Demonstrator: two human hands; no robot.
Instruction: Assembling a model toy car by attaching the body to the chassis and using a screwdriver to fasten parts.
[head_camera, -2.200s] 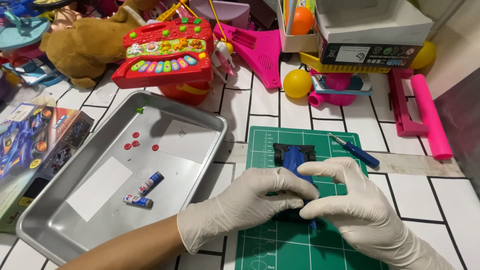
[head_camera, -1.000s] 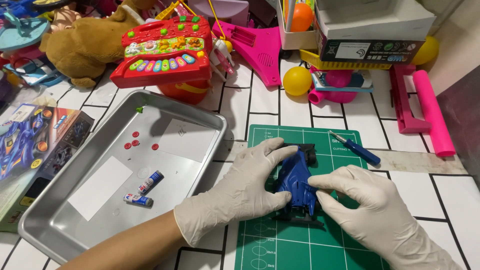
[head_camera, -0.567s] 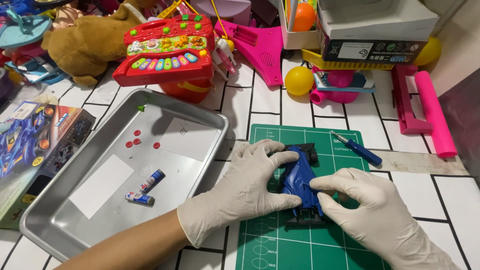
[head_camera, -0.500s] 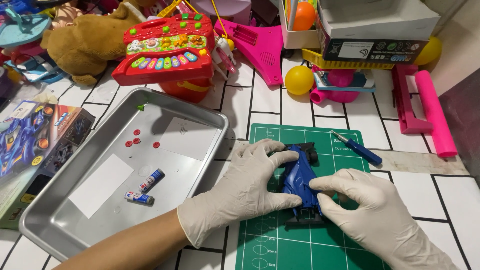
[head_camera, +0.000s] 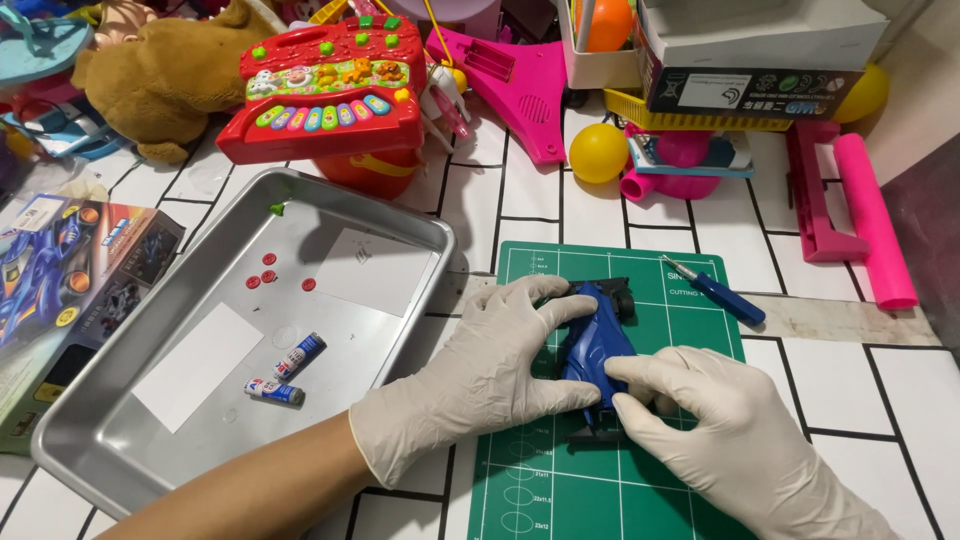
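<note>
Both gloved hands are on the blue toy car, which lies on the green cutting mat at about 5 o'clock from the metal tray. Since 2.2 s ago the car has come out from under the hands: then it was mostly covered, now the blue body shows lengthwise, nose toward 12 o'clock, black wheels at the far end. From 0.6 s ago almost nothing has shifted, so the grip looks settled. Left hand wraps the car's left side, fingers curled over the front; right hand pinches the rear end at 6 o'clock, closed on it. My read: body shell being pressed or seated on the chassis. In the tray lie 2 small batteries and 4 red dots. A blue-handled screwdriver lies untouched on the mat at 2 o'clock from the car. Tabletop otherwise toy clutter.
</note>
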